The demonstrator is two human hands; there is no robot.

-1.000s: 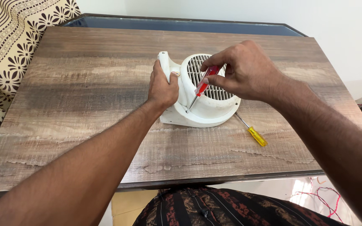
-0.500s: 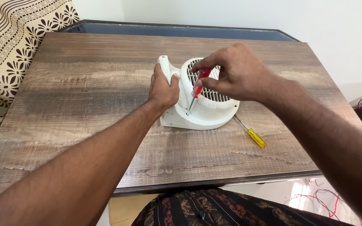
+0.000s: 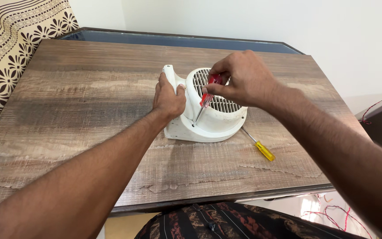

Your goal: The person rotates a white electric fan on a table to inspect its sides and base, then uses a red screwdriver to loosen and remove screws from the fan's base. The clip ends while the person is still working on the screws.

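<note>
A white fan housing (image 3: pixel 208 117) lies near the middle of a wooden table (image 3: pixel 89 110), a little toward the far side, with its round grille facing up and toward the person. The left hand (image 3: pixel 168 98) is closed around the left part of the housing, where a narrow white arm stands up, and the thumb presses on the top of this part. The right hand (image 3: pixel 239 79) is above the grille and its fingers pinch the red handle of a screwdriver (image 3: pixel 204 99). The screwdriver is tilted, with the handle up and to the right, and its metal tip touches the flat base of the housing just beside the round wall, close to the left hand.

The right hand covers the upper right part of the grille, so this part is hidden. The round wall of the housing stands right next to the tip.

A second screwdriver (image 3: pixel 258 145) with a yellow handle lies on the table just to the right of the housing; its tip points toward the housing. At the left edge is a patterned cloth (image 3: pixel 5 57) in cream and black. Under the near edge of the table a dark patterned garment (image 3: pixel 226 223) is seen, and thin red wires (image 3: pixel 345 219) lie on the floor at the right.
</note>
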